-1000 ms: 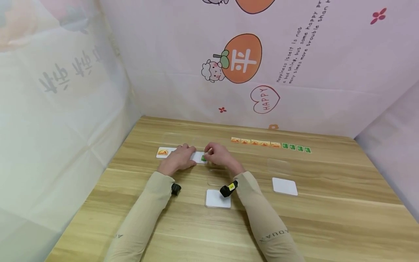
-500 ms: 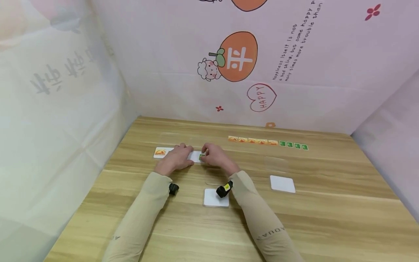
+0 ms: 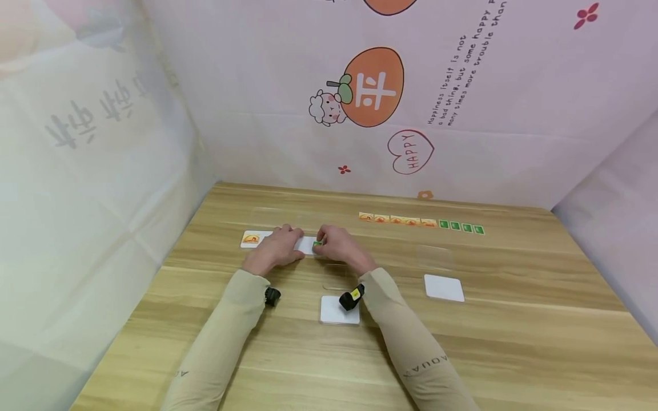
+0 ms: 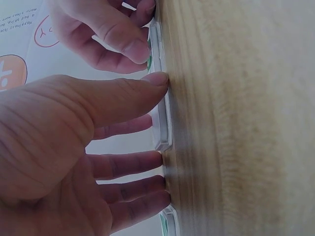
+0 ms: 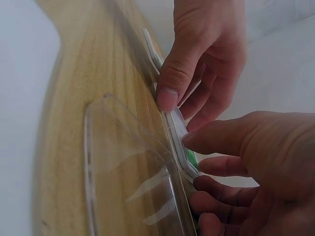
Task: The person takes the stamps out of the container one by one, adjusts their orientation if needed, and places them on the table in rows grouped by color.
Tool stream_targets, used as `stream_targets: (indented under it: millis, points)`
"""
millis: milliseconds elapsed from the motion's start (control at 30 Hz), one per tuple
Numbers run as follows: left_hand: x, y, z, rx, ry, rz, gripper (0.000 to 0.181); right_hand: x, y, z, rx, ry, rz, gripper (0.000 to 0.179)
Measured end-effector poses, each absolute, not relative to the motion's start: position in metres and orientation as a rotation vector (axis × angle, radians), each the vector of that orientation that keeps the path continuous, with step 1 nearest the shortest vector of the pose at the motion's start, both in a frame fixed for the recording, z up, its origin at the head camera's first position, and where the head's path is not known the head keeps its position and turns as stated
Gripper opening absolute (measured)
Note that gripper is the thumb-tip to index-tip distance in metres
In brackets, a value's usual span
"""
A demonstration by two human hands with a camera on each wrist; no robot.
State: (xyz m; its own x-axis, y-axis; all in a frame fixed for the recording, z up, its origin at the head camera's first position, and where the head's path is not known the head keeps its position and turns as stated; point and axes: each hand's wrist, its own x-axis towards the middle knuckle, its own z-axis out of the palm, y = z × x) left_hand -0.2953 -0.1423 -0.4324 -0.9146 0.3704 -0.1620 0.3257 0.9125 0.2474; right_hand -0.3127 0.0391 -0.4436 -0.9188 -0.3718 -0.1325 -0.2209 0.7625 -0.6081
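Note:
A flat white case (image 3: 304,245) lies on the table between my two hands. My left hand (image 3: 277,249) holds it with the thumb at its near edge and the index finger across from it; the other fingers (image 4: 133,164) reach down to the tabletop beyond its end. At the case's right end is a small green sticker (image 3: 316,244), partly hidden by my right hand (image 3: 339,245). The right thumb and index finger pinch the sticker against the white face, as the right wrist view shows at the green edge (image 5: 191,156). A second white case with an orange picture (image 3: 251,238) sits left of my left hand.
Orange picture stickers (image 3: 396,220) and green stickers (image 3: 461,226) form a row at the back. Clear covers (image 3: 434,258) lie about, one (image 5: 128,172) close under my right hand. White cases lie nearer me, at centre (image 3: 331,314) and right (image 3: 444,287).
The head view has shifted slightly. Both hands keep almost the same place on the white case, and less of the green sticker shows under the right fingers.

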Motion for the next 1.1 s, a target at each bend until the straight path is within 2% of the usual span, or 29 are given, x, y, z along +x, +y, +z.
stream_targets:
  millis: [1100]
  points:
    - [-0.2941, -0.1408, -0.4319, 0.517, 2.864, 0.308, 0.052, -0.3149, 0.0468, -0.4422, -0.457, 2.653, -0.908, 0.018]
